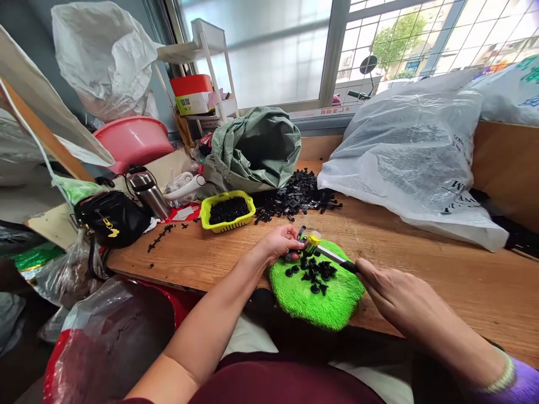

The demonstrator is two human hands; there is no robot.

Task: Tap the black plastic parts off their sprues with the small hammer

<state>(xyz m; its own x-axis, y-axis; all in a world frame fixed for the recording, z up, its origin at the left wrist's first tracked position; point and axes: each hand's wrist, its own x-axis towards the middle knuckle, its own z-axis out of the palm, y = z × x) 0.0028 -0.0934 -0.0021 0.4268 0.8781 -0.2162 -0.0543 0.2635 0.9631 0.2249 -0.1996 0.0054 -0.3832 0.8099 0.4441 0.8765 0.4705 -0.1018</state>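
On the table's near edge lies a bright green cloth point(303, 297) with several small black plastic parts point(318, 270) scattered on it. My right hand point(385, 283) is wrapped round the black grip of a small hammer point(330, 253), which has a metal shaft and a yellow head. The hammer head is over the far side of the cloth, close to my left fingers. My left hand point(286, 244) is closed in a pinch on a small black plastic part point(301, 231). Part of that piece is hidden by my fingers and the hammer head.
A yellow basket point(227, 224) of black pieces stands left of a heap of black parts point(301, 193). Behind them is an open green woven sack point(255, 151). A white plastic bag point(412, 151) lies right; a steel flask point(149, 193) and black bag point(113, 216) are left.
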